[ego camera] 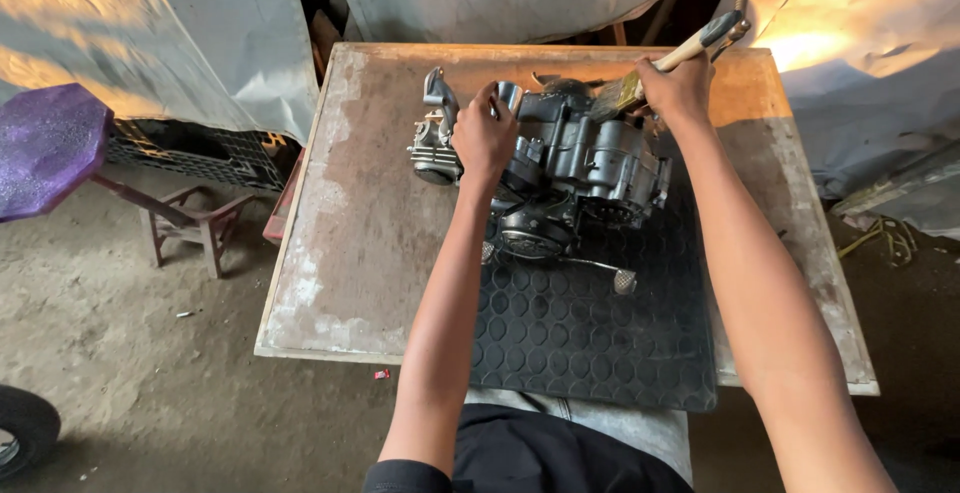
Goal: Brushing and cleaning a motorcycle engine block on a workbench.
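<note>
Head view: my left hand (484,135) is cupped down over the left end of the grey, dark-cased metal motorcycle engine (560,168), which sits at the far edge of the black rubber mat with a round-cell pattern (590,338) on the worn wooden table (350,233); my right hand (678,85) is clenched round the wooden-handled paintbrush (655,68), bristles at the casing; I judge the engine heavy, rigid, perhaps oily; best gripped by its solid casing, not the thin lever.
</note>
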